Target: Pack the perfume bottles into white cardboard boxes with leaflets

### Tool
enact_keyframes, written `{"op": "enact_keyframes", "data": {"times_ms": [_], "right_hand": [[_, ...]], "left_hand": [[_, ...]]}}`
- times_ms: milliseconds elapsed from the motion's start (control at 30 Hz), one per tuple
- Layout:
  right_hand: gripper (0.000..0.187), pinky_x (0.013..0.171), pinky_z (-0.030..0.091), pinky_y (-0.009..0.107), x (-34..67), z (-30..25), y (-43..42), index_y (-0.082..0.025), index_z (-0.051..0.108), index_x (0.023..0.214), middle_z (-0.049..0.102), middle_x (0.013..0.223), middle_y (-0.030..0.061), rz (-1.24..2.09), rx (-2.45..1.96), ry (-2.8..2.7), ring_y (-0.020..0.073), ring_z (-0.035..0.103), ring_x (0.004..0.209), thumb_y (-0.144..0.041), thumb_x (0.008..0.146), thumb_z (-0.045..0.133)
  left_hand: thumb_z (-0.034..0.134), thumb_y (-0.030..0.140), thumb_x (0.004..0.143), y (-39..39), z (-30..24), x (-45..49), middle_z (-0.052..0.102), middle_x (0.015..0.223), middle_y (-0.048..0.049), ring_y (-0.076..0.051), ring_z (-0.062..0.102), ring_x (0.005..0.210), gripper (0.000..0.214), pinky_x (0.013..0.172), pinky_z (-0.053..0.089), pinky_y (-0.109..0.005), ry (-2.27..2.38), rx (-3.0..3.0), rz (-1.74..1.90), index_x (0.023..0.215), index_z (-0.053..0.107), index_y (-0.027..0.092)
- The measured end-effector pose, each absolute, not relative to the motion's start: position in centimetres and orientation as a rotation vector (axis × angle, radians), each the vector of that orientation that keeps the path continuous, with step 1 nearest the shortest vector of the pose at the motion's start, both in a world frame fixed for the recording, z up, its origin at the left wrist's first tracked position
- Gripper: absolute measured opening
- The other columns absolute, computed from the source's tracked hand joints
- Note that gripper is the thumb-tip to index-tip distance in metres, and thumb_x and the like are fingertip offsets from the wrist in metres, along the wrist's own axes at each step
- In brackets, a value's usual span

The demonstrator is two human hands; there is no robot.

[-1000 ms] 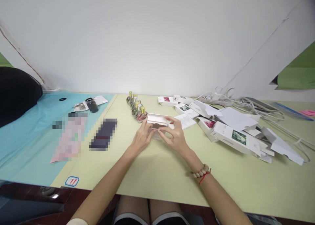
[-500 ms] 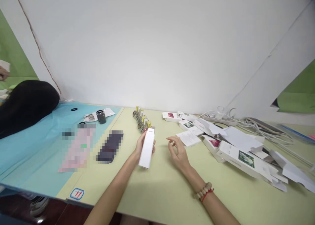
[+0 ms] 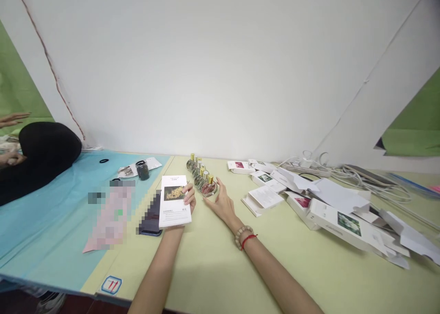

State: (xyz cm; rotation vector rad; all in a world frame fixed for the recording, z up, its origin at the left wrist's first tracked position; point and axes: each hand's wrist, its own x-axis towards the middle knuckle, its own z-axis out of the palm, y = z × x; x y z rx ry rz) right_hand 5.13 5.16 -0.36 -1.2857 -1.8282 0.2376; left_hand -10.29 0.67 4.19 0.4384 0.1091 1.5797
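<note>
My left hand (image 3: 189, 198) grips a white carton (image 3: 173, 201) with a picture of yellow flowers, held face up above the yellow-green table (image 3: 220, 259). My right hand (image 3: 220, 201) reaches with its fingers spread toward the nearest of a row of small glass bottles with gold caps (image 3: 201, 178); its fingertips are at the nearest bottle's (image 3: 208, 187) base, and I cannot tell whether they touch it. A bead bracelet with a red string (image 3: 244, 237) is on my right wrist.
Several white cartons and flat carton blanks (image 3: 330, 204) lie at the right, with white cables (image 3: 360, 174) behind them. A dark phone (image 3: 151, 212) and a small dark jar (image 3: 142, 169) lie at the left on a blue cover (image 3: 41, 213). Another person's hands (image 3: 12, 137) show at the far left.
My left hand turned the carton face up and carried it left. My right hand let go of it and moved to the bottles. The camera tilted up.
</note>
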Motion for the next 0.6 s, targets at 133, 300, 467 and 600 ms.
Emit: {"op": "enact_keyframes", "data": {"times_ms": [133, 300, 467, 600], "right_hand": [[0.07, 0.061, 0.047, 0.029, 4.82, -0.49, 6.23, -0.023, 0.036, 0.128, 0.052, 0.115, 0.0083, 0.274, -1.288, -1.759, 0.0165, 0.059, 0.077, -0.045, 0.067, 0.06], [0.044, 0.063, 0.045, 0.029, 5.18, -0.69, 6.3, -0.021, 0.057, 0.1, 0.059, 0.099, 0.005, 0.302, -1.292, -1.791, 0.0179, 0.06, 0.077, -0.05, 0.066, 0.06], [0.038, 0.065, 0.044, 0.03, 5.33, -0.8, 6.41, -0.021, 0.057, 0.101, 0.064, 0.094, 0.0044, 0.367, -1.303, -1.783, 0.0172, 0.059, 0.071, -0.048, 0.075, 0.051], [0.037, 0.068, 0.043, 0.032, 5.49, -0.67, 6.42, -0.02, 0.056, 0.103, 0.064, 0.098, 0.0051, 0.359, -1.304, -1.756, 0.0181, 0.059, 0.075, -0.047, 0.08, 0.045]], "left_hand": [[0.035, 0.011, 0.084, 1.04, 4.01, -10.48, 0.03, 0.062, 0.0034, -0.003, 0.022, 0.041, 0.021, 0.035, 0.025, -0.011, 0.119, 0.404, 1.604, 0.064, 0.032, 0.017], [0.037, 0.01, 0.082, 1.08, 3.73, -9.85, 0.031, 0.062, 0.003, -0.005, 0.021, 0.042, 0.022, 0.036, 0.025, -0.014, 0.216, 0.461, 1.533, 0.062, 0.032, 0.017], [0.036, 0.014, 0.083, 1.04, 3.56, -9.7, 0.032, 0.061, 0.0028, -0.005, 0.022, 0.042, 0.022, 0.037, 0.025, -0.015, 0.267, 0.494, 1.503, 0.062, 0.033, 0.017], [0.038, 0.026, 0.085, 1.58, 3.25, -10.04, 0.035, 0.061, 0.002, -0.005, 0.027, 0.042, 0.025, 0.036, 0.026, -0.016, 0.321, 0.56, 1.473, 0.061, 0.033, 0.018]]}}
